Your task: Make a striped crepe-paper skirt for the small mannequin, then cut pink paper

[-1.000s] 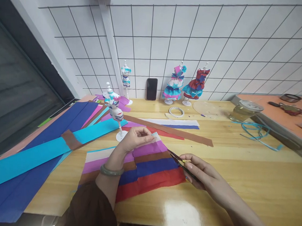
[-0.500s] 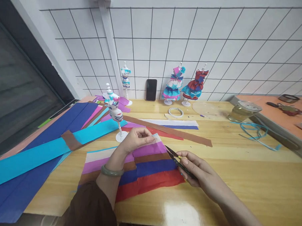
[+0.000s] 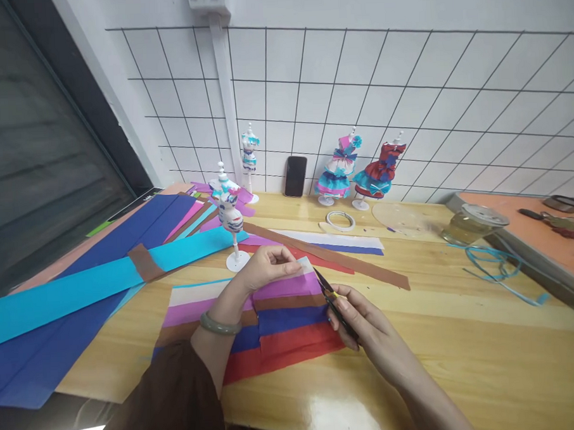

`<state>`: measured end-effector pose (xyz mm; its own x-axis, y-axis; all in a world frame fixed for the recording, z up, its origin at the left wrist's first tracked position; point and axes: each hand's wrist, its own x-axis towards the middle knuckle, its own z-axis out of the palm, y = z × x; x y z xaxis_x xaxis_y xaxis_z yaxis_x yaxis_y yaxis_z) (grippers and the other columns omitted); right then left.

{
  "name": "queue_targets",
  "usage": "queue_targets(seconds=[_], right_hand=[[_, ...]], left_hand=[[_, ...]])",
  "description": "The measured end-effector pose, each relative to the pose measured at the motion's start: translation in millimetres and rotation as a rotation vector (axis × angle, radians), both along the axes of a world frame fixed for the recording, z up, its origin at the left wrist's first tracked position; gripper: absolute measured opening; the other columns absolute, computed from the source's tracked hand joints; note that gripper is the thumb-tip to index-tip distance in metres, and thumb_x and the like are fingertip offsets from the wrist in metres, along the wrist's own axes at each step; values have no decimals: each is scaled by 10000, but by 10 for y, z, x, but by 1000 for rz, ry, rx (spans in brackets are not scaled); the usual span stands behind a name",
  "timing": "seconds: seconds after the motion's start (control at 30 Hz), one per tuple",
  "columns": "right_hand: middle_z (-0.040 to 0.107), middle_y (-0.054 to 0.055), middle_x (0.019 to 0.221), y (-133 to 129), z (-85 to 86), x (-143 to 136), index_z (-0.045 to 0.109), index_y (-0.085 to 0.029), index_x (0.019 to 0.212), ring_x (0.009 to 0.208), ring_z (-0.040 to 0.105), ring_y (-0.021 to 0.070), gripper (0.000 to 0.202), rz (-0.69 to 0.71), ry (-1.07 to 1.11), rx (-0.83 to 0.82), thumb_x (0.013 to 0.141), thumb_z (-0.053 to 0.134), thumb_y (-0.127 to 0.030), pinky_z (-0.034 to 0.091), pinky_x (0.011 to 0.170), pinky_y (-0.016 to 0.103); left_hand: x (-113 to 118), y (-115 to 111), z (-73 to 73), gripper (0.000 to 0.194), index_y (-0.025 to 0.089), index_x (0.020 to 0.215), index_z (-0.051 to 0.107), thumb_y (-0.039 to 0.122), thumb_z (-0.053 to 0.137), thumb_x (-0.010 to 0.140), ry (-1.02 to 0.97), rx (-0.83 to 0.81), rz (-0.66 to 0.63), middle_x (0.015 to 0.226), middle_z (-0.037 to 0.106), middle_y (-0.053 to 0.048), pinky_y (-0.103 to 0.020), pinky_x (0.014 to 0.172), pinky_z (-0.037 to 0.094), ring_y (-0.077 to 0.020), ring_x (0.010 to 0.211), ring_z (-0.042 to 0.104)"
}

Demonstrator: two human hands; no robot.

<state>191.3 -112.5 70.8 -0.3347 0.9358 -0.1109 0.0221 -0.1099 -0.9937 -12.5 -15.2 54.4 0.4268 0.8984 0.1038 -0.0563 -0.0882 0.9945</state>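
Note:
My left hand [image 3: 273, 266] pinches the top edge of a striped paper sheet [image 3: 291, 319], banded white, purple, brown, blue and red. The piece lies low over the table, with a split running down its middle. In my right hand [image 3: 363, 322] are dark scissors [image 3: 336, 305], their blades pointing up and left along the sheet's right edge. How far the blades are parted is hard to make out. Just behind my left hand stands a small white mannequin [image 3: 230, 211] on a round base, with scraps of coloured paper on it.
Long blue paper strips [image 3: 81, 284] and dark blue sheets [image 3: 32, 372] cover the left. Behind are a phone [image 3: 295, 176], a tape roll [image 3: 340, 221] and two dressed mannequins [image 3: 337, 171]. A glass jar [image 3: 472, 226] and blue ribbon [image 3: 493, 263] sit at right.
The view has shifted slightly. My right hand and the scissors have moved a little closer to the left hand, the blades now more upright at the sheet's right edge. The left-hand pinch is unchanged.

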Motion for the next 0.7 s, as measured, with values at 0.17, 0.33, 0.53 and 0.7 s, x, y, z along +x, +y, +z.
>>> queue_targets(seconds=[0.17,0.33,0.53,0.7], right_hand=[[470,-31,686,12,-27,-51,486,-193,986,440,334,48,304,-25,27,16,883,445,-475,241,444,218],[401,-43,618,7,-75,-93,475,-183,738,447,259,53,352,-104,34,-36,854,470,-516,177,439,219],[288,-50,550,-10,-105,-106,407,-175,605,475,216,73,494,-150,-2,-87,867,357,-590,144,468,240],[262,-58,535,-7,-113,-120,405,-178,607,456,207,71,504,-134,-20,-101,859,344,-610,123,466,245]], left_hand=[[13,-16,26,294,120,669,594,384,724,657,-6,24,-3,630,595,-5,-199,564,400,-83,583,517],[11,-12,15,278,121,669,596,372,716,673,1,40,10,644,608,-8,-199,573,401,-86,598,531],[8,0,-4,271,123,668,604,371,711,678,28,49,11,634,614,-3,-198,570,398,-88,600,536],[11,9,-19,275,118,676,608,370,720,667,8,43,-16,651,623,-12,-201,564,393,-90,598,535]])
